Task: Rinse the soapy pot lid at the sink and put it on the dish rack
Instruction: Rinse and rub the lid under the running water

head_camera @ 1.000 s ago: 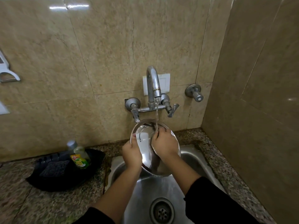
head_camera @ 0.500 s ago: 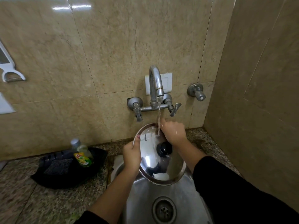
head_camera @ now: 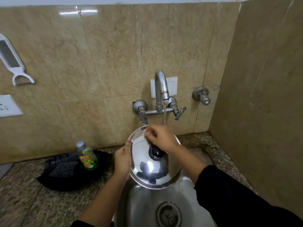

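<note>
A shiny steel pot lid (head_camera: pixel 152 171) with a black knob (head_camera: pixel 156 151) is held tilted over the steel sink (head_camera: pixel 147 207), its top side facing me. My left hand (head_camera: pixel 122 158) grips the lid's left rim, thumb on the top face. My right hand (head_camera: pixel 161 138) lies on the lid's upper part just above the knob, fingers bent and rubbing the wet surface. Water runs from the wall tap (head_camera: pixel 161 89) onto the lid's top edge beside my right hand. No dish rack is in view.
A black tray (head_camera: pixel 65 177) on the granite counter left of the sink holds a dish-soap bottle (head_camera: pixel 87 157) and a dark scrub pad (head_camera: pixel 63 168). A white peeler (head_camera: pixel 12 61) hangs on the tiled wall at left. A tiled side wall stands close on the right.
The lid was flipped from its underside to its knob side within the last second. My right hand has slid left across the lid's upper part under the stream. The left hand keeps its grip.
</note>
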The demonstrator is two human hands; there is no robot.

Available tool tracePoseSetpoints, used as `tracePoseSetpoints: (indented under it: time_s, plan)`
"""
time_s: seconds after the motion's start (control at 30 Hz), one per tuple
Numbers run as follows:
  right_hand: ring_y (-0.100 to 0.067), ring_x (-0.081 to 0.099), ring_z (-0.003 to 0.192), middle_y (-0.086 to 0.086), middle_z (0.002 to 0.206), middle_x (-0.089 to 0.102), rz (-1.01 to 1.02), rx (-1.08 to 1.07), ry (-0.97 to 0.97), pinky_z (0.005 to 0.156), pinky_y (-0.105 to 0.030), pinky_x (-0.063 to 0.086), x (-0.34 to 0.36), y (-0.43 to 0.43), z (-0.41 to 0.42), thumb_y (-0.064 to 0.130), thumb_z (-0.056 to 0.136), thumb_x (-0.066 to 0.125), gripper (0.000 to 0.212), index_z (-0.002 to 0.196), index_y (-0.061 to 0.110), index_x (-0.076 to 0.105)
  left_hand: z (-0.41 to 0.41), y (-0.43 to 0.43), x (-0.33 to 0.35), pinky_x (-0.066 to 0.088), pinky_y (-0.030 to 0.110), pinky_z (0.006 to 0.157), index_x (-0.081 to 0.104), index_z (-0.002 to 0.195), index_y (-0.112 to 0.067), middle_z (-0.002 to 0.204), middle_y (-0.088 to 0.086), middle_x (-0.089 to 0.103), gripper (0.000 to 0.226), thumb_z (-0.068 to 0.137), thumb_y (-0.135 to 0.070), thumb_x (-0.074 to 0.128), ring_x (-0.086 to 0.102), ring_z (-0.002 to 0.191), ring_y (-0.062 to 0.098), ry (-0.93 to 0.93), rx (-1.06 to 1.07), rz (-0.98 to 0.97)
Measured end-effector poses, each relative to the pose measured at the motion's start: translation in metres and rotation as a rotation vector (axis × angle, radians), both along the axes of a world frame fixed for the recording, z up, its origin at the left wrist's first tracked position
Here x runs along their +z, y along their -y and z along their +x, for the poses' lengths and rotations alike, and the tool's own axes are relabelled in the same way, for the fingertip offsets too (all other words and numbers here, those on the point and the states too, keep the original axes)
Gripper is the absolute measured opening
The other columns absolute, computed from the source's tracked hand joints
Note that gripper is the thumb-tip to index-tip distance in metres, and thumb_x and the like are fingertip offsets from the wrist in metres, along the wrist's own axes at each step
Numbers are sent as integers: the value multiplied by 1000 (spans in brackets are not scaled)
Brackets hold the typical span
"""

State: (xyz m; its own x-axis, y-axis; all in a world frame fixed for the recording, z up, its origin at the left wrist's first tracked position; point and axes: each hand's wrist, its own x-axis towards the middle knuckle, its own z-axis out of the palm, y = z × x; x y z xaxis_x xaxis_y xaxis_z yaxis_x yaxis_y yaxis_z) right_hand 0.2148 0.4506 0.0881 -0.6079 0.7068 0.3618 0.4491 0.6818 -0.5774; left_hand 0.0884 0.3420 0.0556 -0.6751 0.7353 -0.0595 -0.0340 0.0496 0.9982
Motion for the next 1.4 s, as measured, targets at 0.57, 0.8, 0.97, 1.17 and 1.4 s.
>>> tracePoseSetpoints:
  time_s: [0.57,0.8,0.97,1.17,1.4]
  plan:
    - [-13,52,92,1,99,57,2,-85,-34,83,-36,46,-14,-42,37,42,94,52,25,94,19,61,-5,-7,-2,48,37,69,66,80,7,76,21,66,49,93,-39,53,58,68,25,-8,-129,34]
    - [-15,54,106,2,111,64,190,71,138,92,-37,38,-3,-13,5,40,97,48,26,111,24,62,7,-11,-4,43,32,60,64,52,-19,54,2,59,44,88,-43,58,53,55,18,-88,-142,21]
    - [-8,57,70,10,71,62,-349,-223,-291,70,-35,43,-23,-20,35,38,91,61,19,75,27,61,5,3,-15,52,31,68,71,73,-13,72,5,71,32,91,-35,57,64,68,19,106,-107,39]
    - [-10,62,81,9,86,69,-283,-30,-22,76,-35,50,-15,-4,23,49,88,60,23,91,27,68,-6,-3,-7,46,28,64,68,74,2,69,10,65,43,90,-36,58,57,63,18,-131,-275,-58]
    - [-16,18,147,0,158,26,-6,-200,140,117,-45,20,-96,52,52,53,97,20,63,151,22,26,-7,20,-28,48,29,65,67,71,-5,74,11,67,35,91,-32,58,61,69,20,0,-75,-98]
